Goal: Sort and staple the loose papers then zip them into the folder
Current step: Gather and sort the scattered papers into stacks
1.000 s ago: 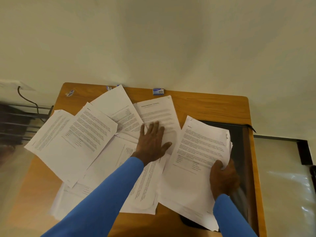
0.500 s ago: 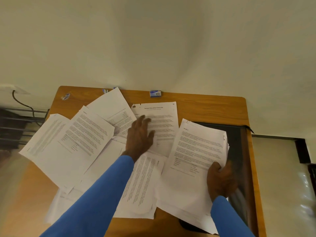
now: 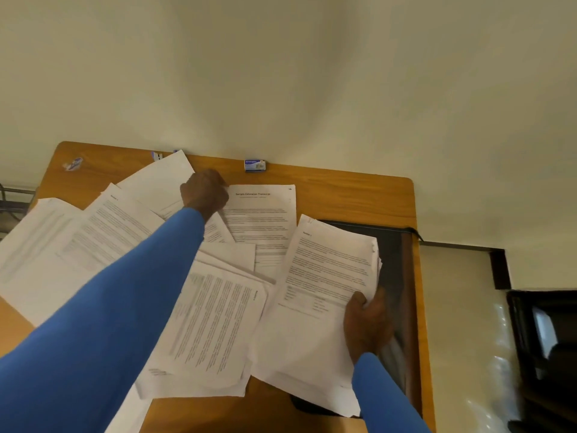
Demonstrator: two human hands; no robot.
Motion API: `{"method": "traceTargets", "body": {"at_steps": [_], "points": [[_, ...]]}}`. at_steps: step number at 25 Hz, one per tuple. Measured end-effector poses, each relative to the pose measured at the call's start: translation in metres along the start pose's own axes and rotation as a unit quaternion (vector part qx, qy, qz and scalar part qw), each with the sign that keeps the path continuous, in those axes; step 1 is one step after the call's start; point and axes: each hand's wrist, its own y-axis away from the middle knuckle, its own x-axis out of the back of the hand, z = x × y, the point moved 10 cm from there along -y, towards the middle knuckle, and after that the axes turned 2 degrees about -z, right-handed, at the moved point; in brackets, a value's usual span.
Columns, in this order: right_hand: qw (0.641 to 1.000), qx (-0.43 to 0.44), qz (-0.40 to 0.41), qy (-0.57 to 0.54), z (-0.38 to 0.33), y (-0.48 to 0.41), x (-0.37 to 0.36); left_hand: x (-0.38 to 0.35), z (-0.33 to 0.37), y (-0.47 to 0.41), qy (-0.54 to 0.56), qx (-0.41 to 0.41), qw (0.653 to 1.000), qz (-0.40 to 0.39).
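Sorting is the step in hand, and by my judgement it is not far along. The loose papers lie fanned and overlapping across the left and middle of the table, some hanging over its left edge.

The right hand grips a gathered stack near the right edge, thumb on the top page and fingers curled beneath. That stack rests partly over the black folder, which lies flat along the right edge and is largely covered. Whether its zip is open cannot be told.

The left hand is stretched toward the far edge. It sits at the top left corner of the titled sheet, where that sheet meets an angled page. Its fingers look curled, but the back of the hand hides them, so I cannot tell whether they pinch paper or only press it.

A small staple box stands at the far edge, apart from the sheets. A blue-and-white item peeks from under a page further left on that edge, too hidden to name.

The next move likely calls for lifting one sheet cleanly from its neighbours and bringing it onto the stack, edges squared. Stapling and zipping are not yet begun.
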Motion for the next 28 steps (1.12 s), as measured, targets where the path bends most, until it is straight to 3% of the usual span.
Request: {"method": "traceTargets", "body": {"at_steps": [2, 4, 6, 9, 12, 14, 16, 18, 20, 23, 25, 28], "points": [[1.0, -0.007, -0.013, -0.001, 0.002, -0.002, -0.001, 0.017, 0.02, 0.007, 0.008, -0.037, 0.997, 0.062], [0.999, -0.016, -0.024, -0.02, 0.005, -0.006, -0.001, 0.048, 0.048, 0.03, 0.101, -0.118, 0.979, 0.133], [0.998, -0.017, -0.024, -0.05, 0.005, -0.009, 0.009, 0.085, 0.074, 0.067, 0.222, -0.219, 0.933, 0.178], [1.0, 0.007, 0.0, -0.021, 0.0, -0.018, 0.032, 0.138, 0.102, 0.133, 0.3, -0.323, 0.861, 0.254], [0.997, 0.039, 0.056, 0.041, -0.013, -0.021, 0.056, 0.172, 0.123, 0.18, 0.34, -0.374, 0.817, 0.279], [0.988, 0.124, 0.079, -0.046, -0.041, -0.004, 0.07, 0.184, 0.129, 0.197, 0.356, -0.4, 0.804, 0.259], [0.954, 0.19, -0.014, -0.233, -0.077, 0.018, 0.069, 0.186, 0.13, 0.2, 0.369, -0.415, 0.805, 0.206], [0.895, 0.222, -0.157, -0.353, -0.117, 0.044, 0.057, 0.181, 0.123, 0.198, 0.384, -0.392, 0.824, 0.142], [0.87, 0.218, -0.25, -0.366, -0.142, 0.068, 0.036, 0.161, 0.103, 0.193, 0.414, -0.331, 0.845, 0.072], [0.893, 0.174, -0.265, -0.319, -0.149, 0.084, 0.008, 0.113, 0.055, 0.183, 0.46, -0.215, 0.86, -0.04], [0.886, 0.131, -0.299, -0.329, -0.148, 0.085, -0.018, 0.088, 0.019, 0.18, 0.464, -0.175, 0.864, -0.087], [0.854, 0.08, -0.395, -0.328, -0.157, 0.1, -0.064, 0.077, -0.036, 0.172, 0.417, -0.166, 0.893, -0.036]]}}
